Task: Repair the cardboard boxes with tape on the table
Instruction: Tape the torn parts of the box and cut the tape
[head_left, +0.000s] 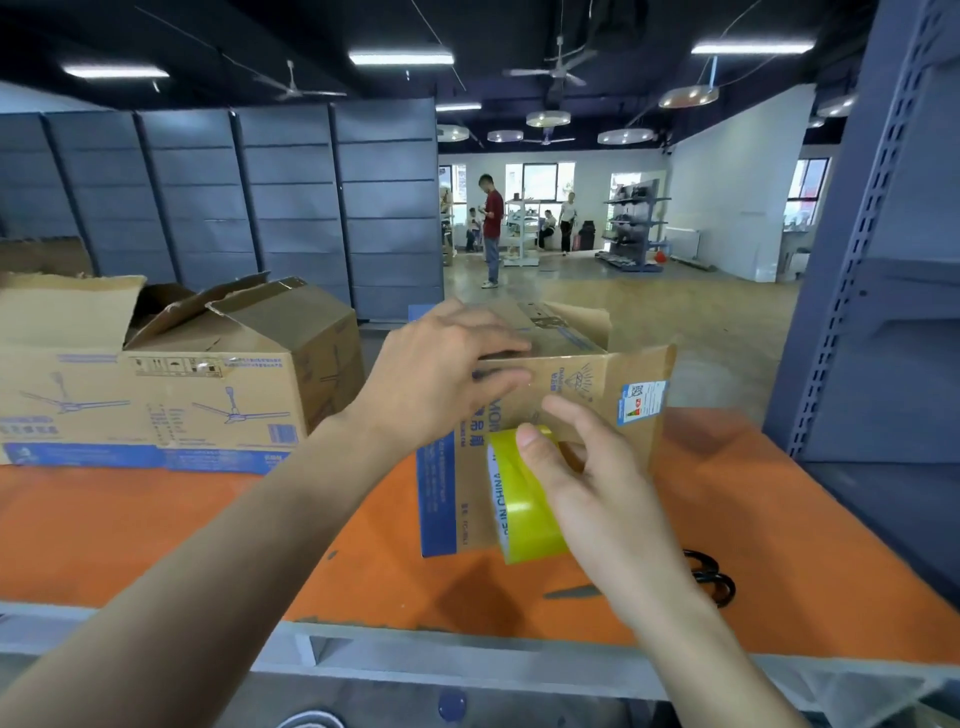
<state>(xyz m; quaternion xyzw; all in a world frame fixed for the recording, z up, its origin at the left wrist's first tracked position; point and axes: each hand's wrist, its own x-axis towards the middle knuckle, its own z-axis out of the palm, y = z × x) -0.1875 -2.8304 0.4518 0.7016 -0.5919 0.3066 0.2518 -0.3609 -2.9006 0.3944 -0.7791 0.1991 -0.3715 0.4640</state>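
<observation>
- Box (602, 384): small carton standing at the surface's centre, toward 12 o'clock. Its near panel faces the person and its top is not sealed, so it looks like the one under repair.
- Left hand (441, 379): lies on the box's top edge at 11 o'clock, fingers stretched flat and gripping nothing. Judged to be pressing the cardboard down and steadying it for taping.
- Tape (524, 509): yellow roll held against the box's near panel, at 6 o'clock of the box, probably to start a strip there. Whether any strip is drawn out cannot be told.
- Right hand (597, 483): grips the tape, thumb on the outer face, fingers curled behind.
- Big box (208, 374): at 9 o'clock, apart from the box, flaps open and ragged. Likely awaiting its turn.
- Scissors (714, 579): at 4 o'clock, partly hidden by the right forearm, near enough to reach for cutting.
- Surface (130, 530): orange top carrying all of the above.
</observation>
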